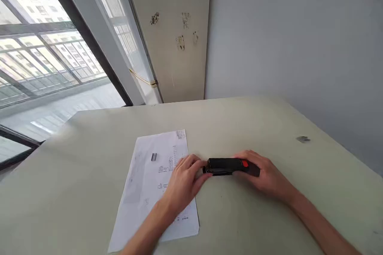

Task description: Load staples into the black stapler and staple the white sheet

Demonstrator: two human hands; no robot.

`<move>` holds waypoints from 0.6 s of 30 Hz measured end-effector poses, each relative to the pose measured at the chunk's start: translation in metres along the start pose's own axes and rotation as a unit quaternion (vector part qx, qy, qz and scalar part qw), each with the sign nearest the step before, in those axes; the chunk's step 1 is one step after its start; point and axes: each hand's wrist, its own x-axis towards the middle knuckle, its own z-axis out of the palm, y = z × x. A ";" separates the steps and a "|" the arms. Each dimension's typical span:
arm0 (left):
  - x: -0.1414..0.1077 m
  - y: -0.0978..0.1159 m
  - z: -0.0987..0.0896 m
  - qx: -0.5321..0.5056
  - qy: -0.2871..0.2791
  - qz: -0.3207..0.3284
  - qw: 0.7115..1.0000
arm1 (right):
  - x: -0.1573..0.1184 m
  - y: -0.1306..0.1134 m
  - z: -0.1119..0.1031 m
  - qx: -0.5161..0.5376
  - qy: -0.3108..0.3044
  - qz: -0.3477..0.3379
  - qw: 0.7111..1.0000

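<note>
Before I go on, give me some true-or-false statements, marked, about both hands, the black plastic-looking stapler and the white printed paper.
1. The right hand holds the black stapler. True.
2. The left hand is at the stapler's right end. False: its fingertips are at the left end.
3. A small dark-grey rectangular piece lies on the white printed paper. True.
4. The stapler lies on that paper. False: it is held to the right of it.
5. The paper lies on a pale greenish table. True.
</note>
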 end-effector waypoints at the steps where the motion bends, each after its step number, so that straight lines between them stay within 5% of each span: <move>1: 0.000 0.001 -0.001 0.000 0.001 -0.001 1.000 | 0.000 -0.001 0.000 -0.002 0.000 0.002 1.000; 18: -0.004 -0.019 -0.029 0.101 -0.009 0.021 0.995 | -0.002 0.006 -0.009 -0.039 0.041 -0.002 0.998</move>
